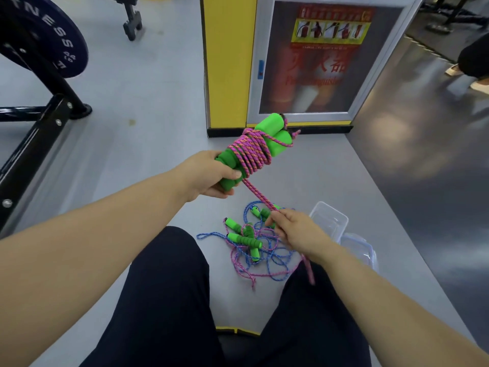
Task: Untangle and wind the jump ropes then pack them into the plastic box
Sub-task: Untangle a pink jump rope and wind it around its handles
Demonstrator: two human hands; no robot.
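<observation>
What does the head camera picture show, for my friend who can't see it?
The left hand grips green handles wound with pink rope, while the right hand pinches the rope's loose stretch. More tangled ropes and a clear box lie on the grey floor.

Far left I see a dark blue weight plate (45, 35) on a black steel rack (34, 139). Ahead, a yellow pillar (229, 62) stands just beside a fire extinguisher cabinet (325, 75) bearing a red poster (333, 25). Grey floor (132, 83) lies between; someone's shoes (455, 70) show far right.
</observation>
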